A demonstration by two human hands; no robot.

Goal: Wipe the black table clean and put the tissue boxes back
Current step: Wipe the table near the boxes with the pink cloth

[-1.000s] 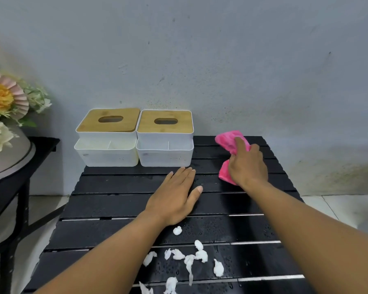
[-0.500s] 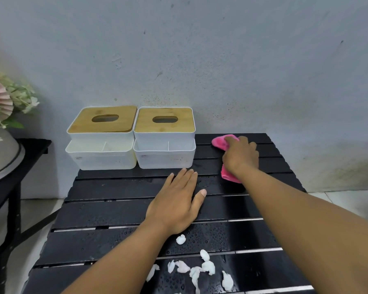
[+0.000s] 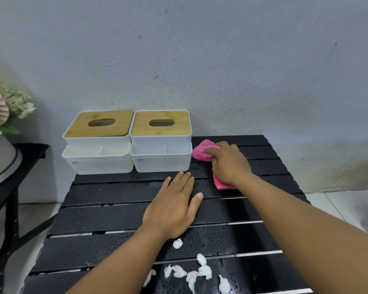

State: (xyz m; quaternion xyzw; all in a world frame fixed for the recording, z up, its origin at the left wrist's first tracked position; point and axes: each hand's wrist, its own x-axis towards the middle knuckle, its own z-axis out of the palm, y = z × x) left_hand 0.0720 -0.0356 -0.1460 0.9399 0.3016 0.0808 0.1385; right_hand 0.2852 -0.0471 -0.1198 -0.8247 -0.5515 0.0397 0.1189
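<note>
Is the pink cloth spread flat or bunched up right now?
Bunched. The cloth is crumpled under the right hand, which grips it; one wad sticks out beyond the hand and another end shows by the wrist.

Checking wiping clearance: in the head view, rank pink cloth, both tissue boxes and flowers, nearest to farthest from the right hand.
1. pink cloth, gripped by the right hand
2. right tissue box, just left
3. left tissue box, farther left
4. flowers, far left

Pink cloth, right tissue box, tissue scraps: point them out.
pink cloth (image 3: pixel 202 146), head view, its bunched far end.
right tissue box (image 3: pixel 157 140), head view, white wall under the lid.
tissue scraps (image 3: pixel 204 271), head view, a clump near the front edge.
</note>
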